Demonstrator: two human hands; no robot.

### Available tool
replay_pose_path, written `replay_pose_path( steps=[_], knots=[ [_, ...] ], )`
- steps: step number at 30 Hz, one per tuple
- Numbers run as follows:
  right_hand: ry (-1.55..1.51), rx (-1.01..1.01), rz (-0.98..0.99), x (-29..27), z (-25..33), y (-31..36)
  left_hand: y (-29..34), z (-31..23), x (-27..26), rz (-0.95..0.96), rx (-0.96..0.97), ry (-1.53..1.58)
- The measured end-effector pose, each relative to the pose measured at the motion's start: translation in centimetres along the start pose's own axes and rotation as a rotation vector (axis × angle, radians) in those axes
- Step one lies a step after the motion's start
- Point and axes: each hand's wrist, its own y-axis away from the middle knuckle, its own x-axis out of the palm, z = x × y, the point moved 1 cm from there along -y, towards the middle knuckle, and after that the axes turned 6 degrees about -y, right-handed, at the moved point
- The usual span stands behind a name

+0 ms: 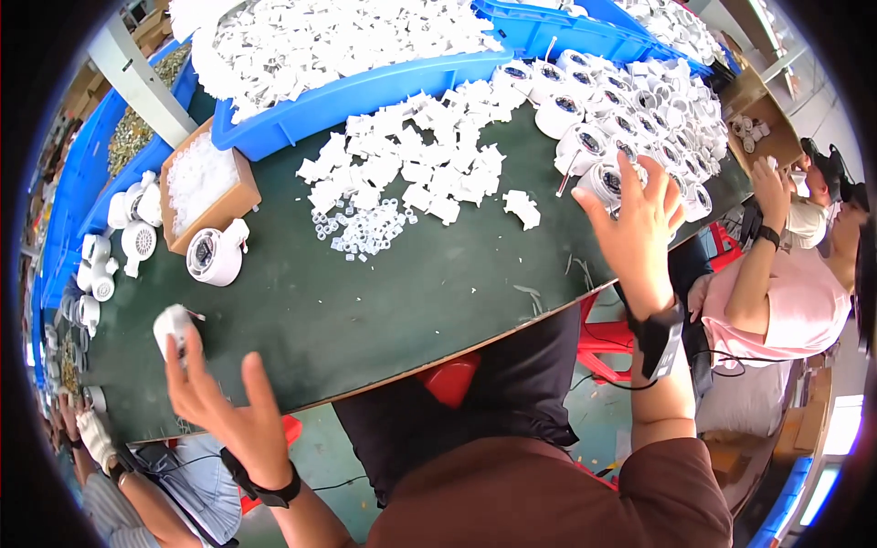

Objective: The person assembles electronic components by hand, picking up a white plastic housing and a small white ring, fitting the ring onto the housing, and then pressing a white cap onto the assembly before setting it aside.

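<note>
My left hand [219,411] is over the near left of the bench, fingers spread and thumb apart. Just beyond its fingertips is a white round housing [174,331], slightly blurred; whether they touch is hard to tell. On the right, my right hand [637,233] reaches over a crowd of white round housings [630,119] with dark centres. Its fingers are spread around the nearest housing [601,183], partly hiding it, with no closed grip visible. Another white housing [216,256] with a side stub stands farther up on the left.
White plastic pieces [411,151] and small clear parts [364,228] lie mid-bench [393,310]. Behind them is a blue bin [365,91] heaped with white pieces. A cardboard box [239,183] of clear parts and more white fittings [139,239] stand left. Co-workers sit at both sides.
</note>
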Motion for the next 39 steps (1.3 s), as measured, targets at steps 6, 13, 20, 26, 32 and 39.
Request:
replay_pose_path(
  steps=[6, 13, 20, 26, 32, 39],
  knots=[
    [-0.093, -0.076, 0.105, -1.3, 0.2, 2.3, 1.3, -4.0, 1.0, 0.171, 0.007, 0.217],
    [-0.505, -0.209, 0.240, -4.0, 3.3, 3.1, 1.5, -6.9, -0.5, 0.356, 0.073, 0.563],
    [-0.754, -0.836, 0.128, -5.4, 11.2, 5.5, 0.0, -10.2, 0.0, 0.642, 0.158, 1.043],
    [-0.961, -0.478, 0.237, -5.1, 12.5, 4.5, 1.9, -8.1, 0.1, 0.560, -0.050, 1.082],
    [-1.831, -0.110, 0.985, -3.9, 14.5, 5.1, 2.0, -7.9, 0.1, 0.417, -0.005, 0.911],
    [-1.813, -0.173, 0.866, -5.2, 16.4, 4.8, 1.9, -8.8, 0.0, 0.336, 0.043, 0.839]
  ],
)
